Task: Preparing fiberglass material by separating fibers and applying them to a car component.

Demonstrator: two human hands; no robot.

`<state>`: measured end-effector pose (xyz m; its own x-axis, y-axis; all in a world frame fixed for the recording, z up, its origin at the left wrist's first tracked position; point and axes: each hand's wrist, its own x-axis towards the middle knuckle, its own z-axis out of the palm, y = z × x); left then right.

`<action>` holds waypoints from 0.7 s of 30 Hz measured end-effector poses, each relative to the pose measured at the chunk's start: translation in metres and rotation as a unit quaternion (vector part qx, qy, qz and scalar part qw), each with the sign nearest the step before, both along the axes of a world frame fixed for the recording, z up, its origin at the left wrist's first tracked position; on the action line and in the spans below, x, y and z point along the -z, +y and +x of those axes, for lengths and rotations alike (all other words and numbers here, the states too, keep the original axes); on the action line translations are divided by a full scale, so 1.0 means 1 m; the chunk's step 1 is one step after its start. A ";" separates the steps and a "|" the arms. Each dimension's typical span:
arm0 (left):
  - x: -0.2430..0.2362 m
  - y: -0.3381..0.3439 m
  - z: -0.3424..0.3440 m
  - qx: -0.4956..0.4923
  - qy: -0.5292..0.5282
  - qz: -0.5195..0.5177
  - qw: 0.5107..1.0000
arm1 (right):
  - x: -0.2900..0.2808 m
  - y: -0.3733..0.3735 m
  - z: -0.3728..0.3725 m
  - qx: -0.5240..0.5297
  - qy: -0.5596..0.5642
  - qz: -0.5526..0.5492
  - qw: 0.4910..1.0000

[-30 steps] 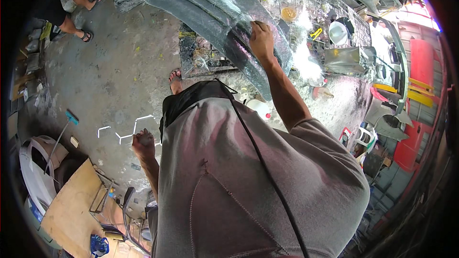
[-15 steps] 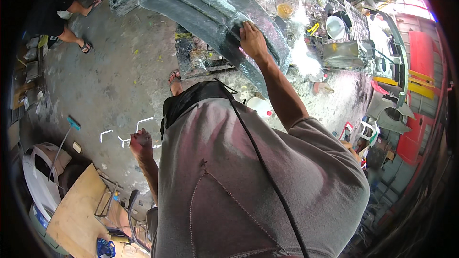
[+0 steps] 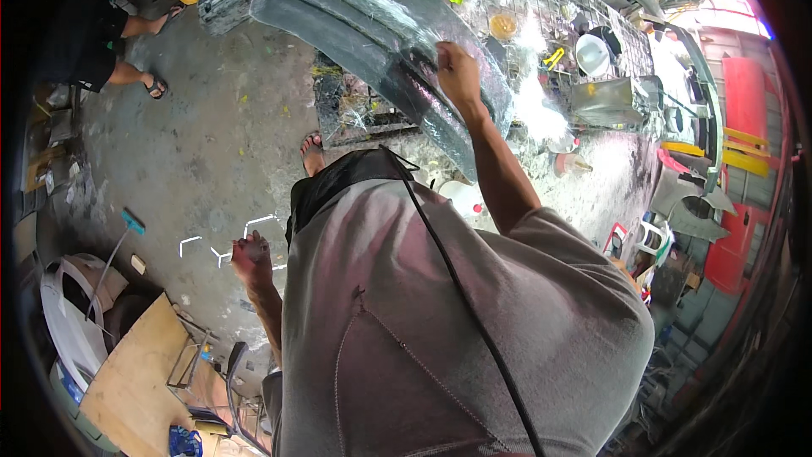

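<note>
A long, curved grey panel (image 3: 338, 8), with ridges and whitish, hair-like streaks, lies slantwise at the top middle. Part of its surface shows a darker, glossy patch. My right hand (image 3: 459, 74) is over the right part of this panel with its fingers curled together; what they hold, if anything, is hidden. Whether the hand touches the panel I cannot tell. Down at the left, away from the panel, my left hand (image 3: 252, 259) hangs above the floor beside my body. Its fingers are curled in, and I cannot make out anything inside them.
Right of the panel, a wire-grid surface (image 3: 626, 34) carries a white bowl (image 3: 592, 56), a yellow tool (image 3: 553, 58) and white fibres. Another person's legs (image 3: 127, 74) are at the far left. A wooden board (image 3: 135, 364) and a blue-headed broom (image 3: 133, 221) are at the lower left.
My right hand has shifted slightly right and nearer along the panel, so more of the dark patch shows. My left hand stays curled in about the same place.
</note>
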<state>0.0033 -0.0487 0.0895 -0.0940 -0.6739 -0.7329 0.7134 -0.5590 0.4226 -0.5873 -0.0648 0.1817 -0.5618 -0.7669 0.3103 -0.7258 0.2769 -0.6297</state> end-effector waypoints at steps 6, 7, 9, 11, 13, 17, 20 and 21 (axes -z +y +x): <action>-0.067 -0.040 -0.082 0.277 -0.300 -0.291 0.865 | -0.070 0.044 0.049 -0.003 -0.092 -0.038 0.995; -0.083 -0.052 -0.109 0.271 -0.283 -0.285 0.875 | -0.078 0.043 0.063 0.003 -0.146 -0.018 0.989; -0.118 -0.080 -0.171 0.187 0.006 -0.171 0.967 | -0.091 0.034 0.088 -0.059 -0.244 0.011 0.968; -0.151 -0.096 -0.235 0.256 0.067 -0.202 0.943 | -0.103 0.027 0.113 -0.150 -0.429 -0.046 0.890; -0.178 -0.100 -0.293 0.336 0.074 -0.264 0.901 | -0.114 0.027 0.124 -0.170 -0.483 -0.018 0.859; -0.211 -0.079 -0.363 0.432 0.052 -0.260 0.862 | -0.124 0.040 0.121 -0.113 -0.490 0.045 0.863; -0.212 -0.055 -0.389 0.452 0.079 -0.216 0.862 | -0.119 0.065 0.112 -0.063 -0.521 -0.038 0.851; -0.210 -0.048 -0.395 0.446 0.085 -0.196 0.869 | -0.115 0.074 0.109 -0.036 -0.527 -0.035 0.848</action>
<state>-0.3922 -0.0965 0.2991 -0.7919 -0.4717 -0.3878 0.1399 -0.7583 0.6368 -0.4778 0.0089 0.2970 -0.5082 -0.8113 -0.2891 0.2374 0.1907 -0.9525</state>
